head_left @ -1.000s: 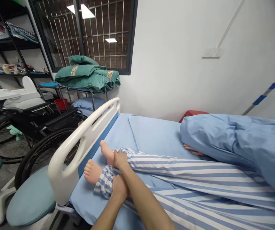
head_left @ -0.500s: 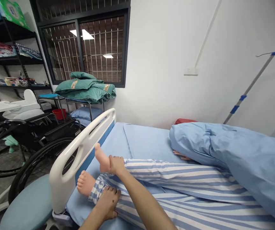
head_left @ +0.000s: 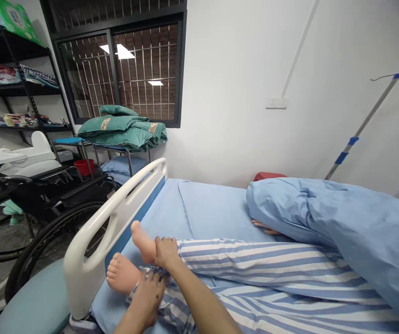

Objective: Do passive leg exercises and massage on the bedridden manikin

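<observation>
while right hand (head_left: 166, 253) clasps ankle (head_left: 148, 250), left hand (head_left: 146, 297) presses cuff (head_left: 132, 294)

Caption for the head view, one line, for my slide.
Right hand grips a manikin's ankle, left hand lies on the striped pyjama cuff of its other leg, beside a white bed rail.

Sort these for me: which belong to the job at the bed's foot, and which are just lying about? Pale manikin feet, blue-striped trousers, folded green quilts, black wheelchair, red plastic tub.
In the job:
right hand on the pale manikin ankle
left hand on the blue-striped trouser cuff
pale manikin feet

Lying about:
folded green quilts
black wheelchair
red plastic tub
</observation>
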The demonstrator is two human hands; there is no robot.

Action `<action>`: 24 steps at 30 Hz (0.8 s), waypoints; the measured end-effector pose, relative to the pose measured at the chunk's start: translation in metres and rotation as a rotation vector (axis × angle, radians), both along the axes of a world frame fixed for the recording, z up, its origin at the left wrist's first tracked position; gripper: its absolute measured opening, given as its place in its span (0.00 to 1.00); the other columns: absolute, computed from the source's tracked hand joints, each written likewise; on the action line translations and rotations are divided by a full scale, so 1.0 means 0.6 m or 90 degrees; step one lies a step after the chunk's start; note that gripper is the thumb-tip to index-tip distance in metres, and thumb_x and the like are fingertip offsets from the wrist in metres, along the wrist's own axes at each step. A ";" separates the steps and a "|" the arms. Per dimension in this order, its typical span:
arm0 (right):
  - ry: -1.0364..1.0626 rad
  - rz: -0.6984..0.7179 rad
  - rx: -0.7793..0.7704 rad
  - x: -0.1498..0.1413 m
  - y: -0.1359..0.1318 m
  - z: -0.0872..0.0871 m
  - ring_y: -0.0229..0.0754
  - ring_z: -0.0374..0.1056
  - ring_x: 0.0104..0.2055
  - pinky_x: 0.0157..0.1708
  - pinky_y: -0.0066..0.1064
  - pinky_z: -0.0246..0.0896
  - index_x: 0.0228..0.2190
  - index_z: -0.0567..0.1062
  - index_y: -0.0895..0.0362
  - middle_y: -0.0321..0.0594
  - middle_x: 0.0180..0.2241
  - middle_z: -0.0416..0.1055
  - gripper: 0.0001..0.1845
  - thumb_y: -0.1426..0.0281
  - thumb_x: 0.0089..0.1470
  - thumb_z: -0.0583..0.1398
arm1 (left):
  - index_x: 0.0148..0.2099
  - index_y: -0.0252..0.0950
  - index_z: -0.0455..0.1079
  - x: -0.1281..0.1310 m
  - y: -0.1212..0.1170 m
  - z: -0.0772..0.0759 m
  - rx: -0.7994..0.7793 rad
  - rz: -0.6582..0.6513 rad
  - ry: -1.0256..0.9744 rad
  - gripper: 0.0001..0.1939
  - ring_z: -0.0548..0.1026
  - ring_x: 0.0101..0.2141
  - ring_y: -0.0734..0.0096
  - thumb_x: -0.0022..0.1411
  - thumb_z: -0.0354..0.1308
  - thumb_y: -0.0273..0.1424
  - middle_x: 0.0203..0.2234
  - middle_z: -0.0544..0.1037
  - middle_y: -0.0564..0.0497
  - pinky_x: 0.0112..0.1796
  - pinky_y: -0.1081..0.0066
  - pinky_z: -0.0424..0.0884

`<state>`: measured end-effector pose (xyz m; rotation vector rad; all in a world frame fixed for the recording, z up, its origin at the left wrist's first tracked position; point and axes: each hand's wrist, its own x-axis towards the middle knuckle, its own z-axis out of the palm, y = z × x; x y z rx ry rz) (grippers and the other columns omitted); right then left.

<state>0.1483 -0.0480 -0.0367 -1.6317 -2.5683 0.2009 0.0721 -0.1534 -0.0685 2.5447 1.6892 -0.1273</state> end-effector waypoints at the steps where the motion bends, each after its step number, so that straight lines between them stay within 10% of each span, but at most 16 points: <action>1: 0.000 0.000 -0.002 -0.002 -0.002 -0.011 0.53 0.67 0.44 0.44 0.44 0.54 0.41 0.67 0.57 0.50 0.40 0.72 0.29 0.65 0.33 0.65 | 0.57 0.30 0.59 -0.007 0.000 0.003 -0.006 0.021 0.013 0.35 0.63 0.49 0.47 0.42 0.55 0.29 0.48 0.68 0.36 0.52 0.48 0.51; 8: 0.013 -0.001 0.015 -0.006 -0.008 -0.065 0.55 0.64 0.46 0.46 0.45 0.53 0.43 0.68 0.59 0.51 0.42 0.70 0.27 0.67 0.37 0.63 | 0.51 0.35 0.66 0.023 0.003 -0.019 -0.033 0.029 -0.070 0.28 0.66 0.47 0.53 0.42 0.53 0.24 0.46 0.71 0.42 0.49 0.54 0.57; 16: 0.131 0.071 -0.041 -0.003 -0.013 -0.013 0.57 0.60 0.50 0.49 0.48 0.51 0.46 0.67 0.60 0.53 0.46 0.67 0.33 0.62 0.35 0.62 | 0.51 0.38 0.67 0.044 -0.010 -0.113 -0.067 0.141 -0.501 0.26 0.58 0.56 0.46 0.46 0.55 0.27 0.52 0.68 0.40 0.56 0.50 0.47; 20: 0.392 0.110 -0.082 -0.022 0.004 0.003 0.47 0.56 0.56 0.53 0.37 0.52 0.55 0.57 0.59 0.48 0.55 0.59 0.35 0.67 0.44 0.56 | 0.52 0.35 0.62 0.035 -0.001 -0.077 -0.001 0.324 -0.832 0.31 0.58 0.56 0.51 0.42 0.56 0.26 0.52 0.66 0.41 0.54 0.58 0.56; 24: 0.436 0.097 -0.210 -0.036 0.022 -0.006 0.45 0.63 0.51 0.45 0.34 0.60 0.53 0.58 0.57 0.45 0.52 0.64 0.33 0.68 0.43 0.56 | 0.37 0.37 0.65 0.022 0.031 0.006 -0.033 0.587 -1.344 0.16 0.72 0.38 0.67 0.42 0.55 0.23 0.30 0.73 0.51 0.38 0.72 0.68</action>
